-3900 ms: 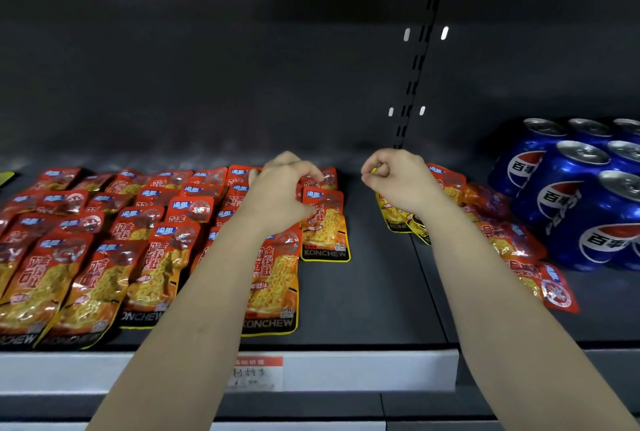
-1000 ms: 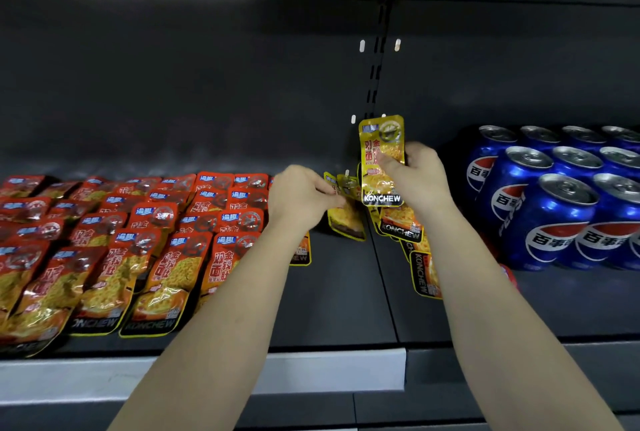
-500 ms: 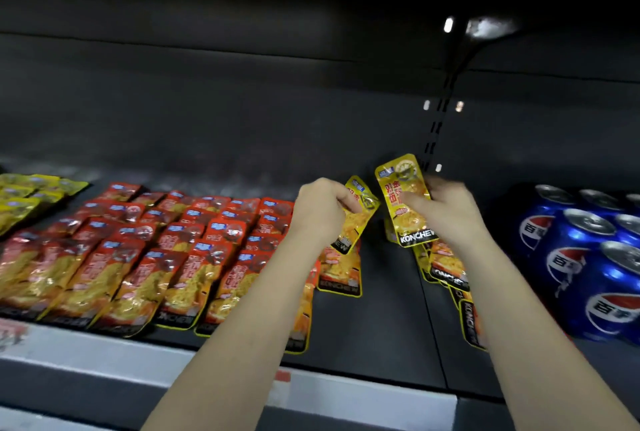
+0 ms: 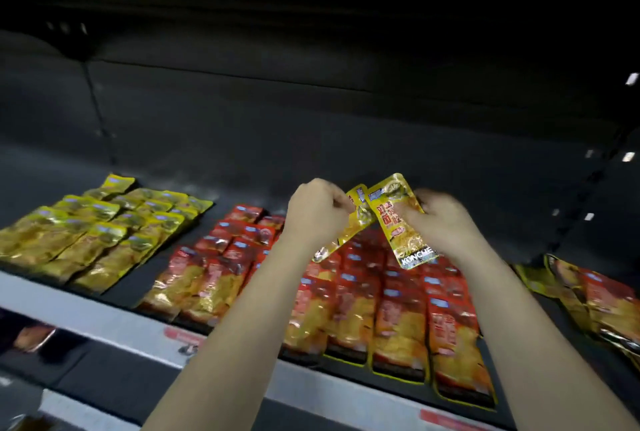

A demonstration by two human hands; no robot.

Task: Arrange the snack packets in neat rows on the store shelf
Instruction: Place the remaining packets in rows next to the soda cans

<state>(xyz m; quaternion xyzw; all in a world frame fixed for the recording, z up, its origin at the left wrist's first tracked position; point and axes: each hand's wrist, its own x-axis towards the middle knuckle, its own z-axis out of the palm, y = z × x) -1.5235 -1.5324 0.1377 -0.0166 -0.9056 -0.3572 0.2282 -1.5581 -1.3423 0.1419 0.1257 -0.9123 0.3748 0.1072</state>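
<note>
Two yellow packets held up above the red rows, one in each hand.

The yellow packet [image 4: 401, 223] in the right hand [image 4: 440, 219] is pinched along its edge, and the left hand [image 4: 317, 211] grips a second yellow packet [image 4: 349, 226] near its top, the two packets overlapping. They look light, thin and floppy, with glossy foil likely to slip, so a hold on the flat sealed border seems safest. Below lie the red packets [image 4: 398, 313] in rows on the shelf [image 4: 104, 318], with the yellow rows [image 4: 97, 233] to the left and a loose pile [image 4: 588, 295] to the right, too blurred to sort by colour.
</note>
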